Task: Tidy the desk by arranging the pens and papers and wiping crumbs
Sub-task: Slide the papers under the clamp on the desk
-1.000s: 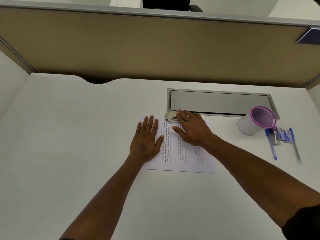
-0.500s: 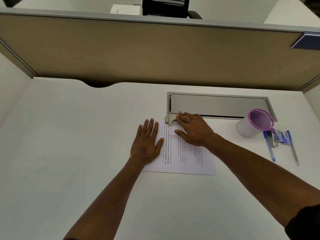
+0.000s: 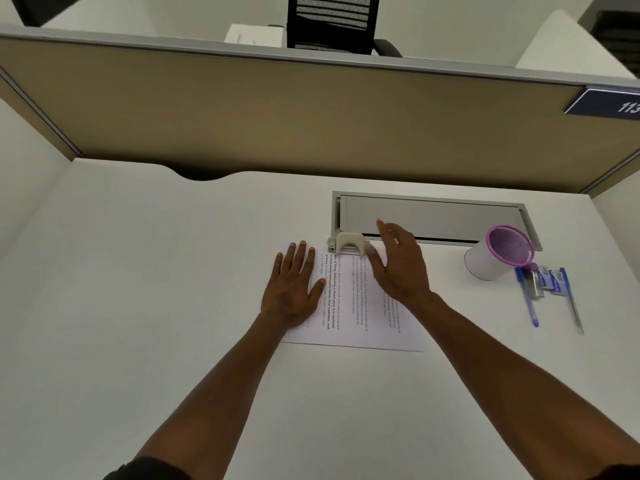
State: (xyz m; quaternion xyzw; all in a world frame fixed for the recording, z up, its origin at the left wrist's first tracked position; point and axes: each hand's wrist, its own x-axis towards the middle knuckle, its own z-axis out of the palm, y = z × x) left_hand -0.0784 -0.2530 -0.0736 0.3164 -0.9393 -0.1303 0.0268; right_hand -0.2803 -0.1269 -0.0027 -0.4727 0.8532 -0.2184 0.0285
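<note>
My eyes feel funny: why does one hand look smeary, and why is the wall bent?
Head view: the right hand is blurred, likely from moving; the left hand and paper look sharp. The wide lens bends the divider wall.

A tan cubicle partition (image 3: 311, 119) with a grey metal top rail ran across the back of the workstation. At its right end hung a dark blue sign (image 3: 606, 102) bearing white numerals, cut off by the frame edge. Beyond the partition stood a black mesh-backed office chair (image 3: 332, 19) and, just left of it, a white box (image 3: 254, 35). A grey metal cable-access flap (image 3: 429, 216) sat recessed in the work surface near the partition. A small beige hole punch (image 3: 348, 244) rested near the flap's left front corner.
</note>
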